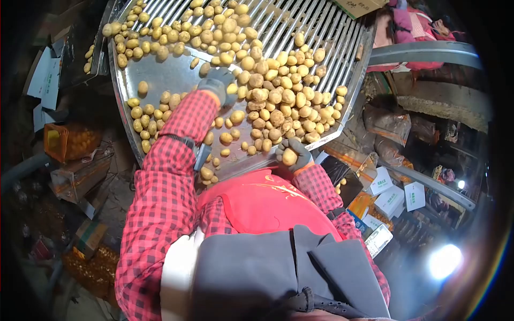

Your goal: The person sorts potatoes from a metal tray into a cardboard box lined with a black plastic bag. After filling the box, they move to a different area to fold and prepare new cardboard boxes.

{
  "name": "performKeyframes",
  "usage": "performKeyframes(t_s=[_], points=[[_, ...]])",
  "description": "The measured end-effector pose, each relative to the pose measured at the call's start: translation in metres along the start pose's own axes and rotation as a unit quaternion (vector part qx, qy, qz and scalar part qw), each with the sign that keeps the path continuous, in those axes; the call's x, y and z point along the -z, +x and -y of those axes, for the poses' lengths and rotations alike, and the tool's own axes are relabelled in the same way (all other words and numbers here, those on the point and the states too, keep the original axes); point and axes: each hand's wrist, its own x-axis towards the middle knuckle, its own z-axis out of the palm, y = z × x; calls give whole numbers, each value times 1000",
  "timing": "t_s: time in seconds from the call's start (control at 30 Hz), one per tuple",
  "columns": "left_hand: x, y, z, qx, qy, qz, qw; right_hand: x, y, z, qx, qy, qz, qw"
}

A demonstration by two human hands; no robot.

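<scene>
My left hand (pixel 217 84), in a grey glove, reaches over the metal sorting tray (pixel 155 77). Its thumb and fingers curve around a small potato (pixel 232 89) at the edge of the pile. Near the tray's front edge, my right hand (pixel 301 152), also gloved, is closed around another potato (pixel 289 157). A dense heap of potatoes (pixel 276 96) covers the middle and right of the tray. Looser potatoes (pixel 150 120) lie to the left, and several more are scattered beneath my left forearm.
Metal bars (pixel 273 27) form the tray's far part, with a cardboard box (pixel 360 6) at the top. A curved metal rail (pixel 428 52) and another person's pink clothing (pixel 415 24) are at upper right. White cartons (pixel 390 199) lie at right, an orange mesh bag (pixel 69 142) at left.
</scene>
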Motion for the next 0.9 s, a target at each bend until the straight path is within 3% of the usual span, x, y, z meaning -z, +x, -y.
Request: performKeyframes(t_s=[0.07,0.1,0.13,0.17,0.23,0.27,0.3,0.37,0.43,0.47,0.5,0.53,0.57,0.63,0.7,0.77,0.83,0.9], points=[[-11,-12,3,-23,-66,-57,996,-20,-9,2,6,-13,-30,999],[-15,-18,5,-34,-99,-87,991,-18,-3,1,1,-35,15,999],[-37,-25,6,-28,-198,-174,964,-16,1,0,-4,-58,61,996],[-32,-34,-6,-32,-198,-171,965,-19,3,1,-2,-55,58,997],[-15,-52,-50,-50,-327,-245,911,-36,0,7,38,-212,117,969],[-16,-60,-74,-99,-319,-218,917,-58,-10,17,-23,-146,95,984],[-16,-68,-97,-148,-307,-192,920,-59,-12,16,-22,-124,110,986],[-30,-85,-142,-229,-369,-201,878,-47,2,5,76,-61,244,965],[-53,-86,-168,-231,-391,-161,876,-49,-7,-1,96,-1,178,979],[-54,-88,-173,-180,-378,-142,897,-35,-4,1,256,-200,228,918],[-55,-88,-180,-133,-362,-121,914,-25,-8,3,241,-212,245,915],[-44,-93,-185,-156,-342,-109,920,-16,-12,5,226,-225,262,911],[-31,-98,-188,-178,-319,-96,926,-14,-17,5,56,-25,264,962],[-26,-102,-199,-269,-242,-207,909,-16,-23,-2,112,37,165,979],[-27,-96,-225,-290,-224,-163,916,6,-16,-4,195,-81,140,967],[-9,-96,-253,-324,-255,-3,911,9,-53,13,100,95,143,980],[-29,-93,-271,-349,-253,-17,902,39,-76,21,-33,219,119,968],[-20,-94,-308,-327,-318,59,888,92,-91,16,-32,253,147,956]])
